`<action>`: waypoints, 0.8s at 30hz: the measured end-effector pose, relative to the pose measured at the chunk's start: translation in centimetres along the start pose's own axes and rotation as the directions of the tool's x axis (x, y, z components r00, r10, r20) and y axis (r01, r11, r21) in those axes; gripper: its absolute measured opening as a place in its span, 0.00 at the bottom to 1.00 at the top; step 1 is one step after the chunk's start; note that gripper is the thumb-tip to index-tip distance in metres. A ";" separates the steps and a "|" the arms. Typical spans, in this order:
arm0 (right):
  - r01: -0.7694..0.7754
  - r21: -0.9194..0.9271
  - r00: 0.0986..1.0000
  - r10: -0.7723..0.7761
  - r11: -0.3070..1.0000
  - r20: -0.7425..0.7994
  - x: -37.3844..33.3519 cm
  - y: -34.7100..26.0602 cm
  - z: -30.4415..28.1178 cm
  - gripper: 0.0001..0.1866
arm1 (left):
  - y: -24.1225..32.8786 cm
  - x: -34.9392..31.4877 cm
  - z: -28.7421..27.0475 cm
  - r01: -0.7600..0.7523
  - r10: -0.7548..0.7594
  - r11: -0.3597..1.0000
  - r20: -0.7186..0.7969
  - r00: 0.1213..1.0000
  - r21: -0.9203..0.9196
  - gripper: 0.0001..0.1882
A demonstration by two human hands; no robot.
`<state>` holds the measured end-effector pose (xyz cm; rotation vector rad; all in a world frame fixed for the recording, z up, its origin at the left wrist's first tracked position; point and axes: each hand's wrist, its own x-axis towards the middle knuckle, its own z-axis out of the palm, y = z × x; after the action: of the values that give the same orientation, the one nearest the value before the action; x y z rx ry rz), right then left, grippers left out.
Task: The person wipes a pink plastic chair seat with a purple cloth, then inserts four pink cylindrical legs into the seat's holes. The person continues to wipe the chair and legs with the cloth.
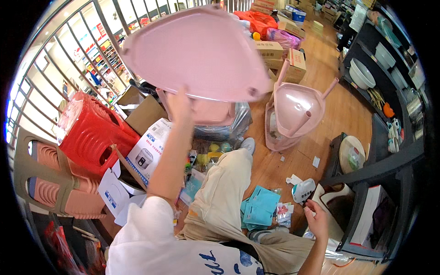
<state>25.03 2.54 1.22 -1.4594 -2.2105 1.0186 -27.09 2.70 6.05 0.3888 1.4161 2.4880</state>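
My left hand (180, 104) is raised in front of me, gripping the near edge of a large pink plastic shelf panel (197, 55). The panel is roughly triangular with rounded corners and a raised rim, and it is slightly blurred. Low at the right, my right hand (316, 219) hangs over the floor with loosely curled fingers and nothing visible in it. Nearest to it is a white and teal package (303, 190). Ahead to the right, a pink plastic rack section (298, 107) with upright posts stands on the wooden floor. More pink plastic pieces (213, 112) lie under the raised panel.
Red stacked stools (91, 133) and an opened white carton (149, 149) stand at the left, by a metal railing (59, 50). Blue packets (261, 206) lie between my feet. Dark shelving (385, 169) with basins lines the right side. Cardboard boxes (293, 64) are piled farther ahead.
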 end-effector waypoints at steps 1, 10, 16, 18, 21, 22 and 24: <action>0.016 -0.020 1.000 -0.016 1.000 0.009 -0.1 0.3 0.3 0.17 | 0.0 4.2 -2.3 -0.113 0.114 0.993 -0.033 0.993 0.022 0.25; -0.104 0.009 0.993 0.104 0.995 0.062 0.2 2.3 1.3 0.14 | -2.4 14.2 -6.3 -0.012 0.246 0.447 -0.109 0.963 0.894 0.24; -0.123 -0.031 0.985 0.126 0.992 0.119 1.1 3.4 2.6 0.14 | -9.3 17.1 -10.1 0.106 0.000 0.388 -0.115 0.993 0.915 0.24; -0.166 -0.061 0.975 0.173 0.984 0.140 1.1 3.6 2.8 0.14 | -13.2 18.0 -12.0 0.146 -0.103 0.511 -0.108 0.989 0.847 0.24; -0.182 -0.083 0.974 0.191 0.980 0.119 0.4 5.8 3.5 0.14 | -18.2 17.9 -14.5 0.303 -0.246 0.794 -0.177 0.953 0.526 0.25; -0.181 -0.069 0.977 0.187 0.981 0.100 0.1 6.3 3.8 0.14 | -19.6 17.4 -15.4 0.361 -0.305 0.861 -0.204 0.930 0.357 0.26; -0.198 -0.061 0.975 0.203 0.978 0.090 -0.2 6.5 3.9 0.14 | -21.4 17.1 -17.6 0.482 -0.437 0.817 -0.203 0.876 0.318 0.28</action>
<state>27.18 2.32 -6.02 -1.7195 -2.2042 1.1236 -47.41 5.21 -19.29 -0.0516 1.7723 1.8878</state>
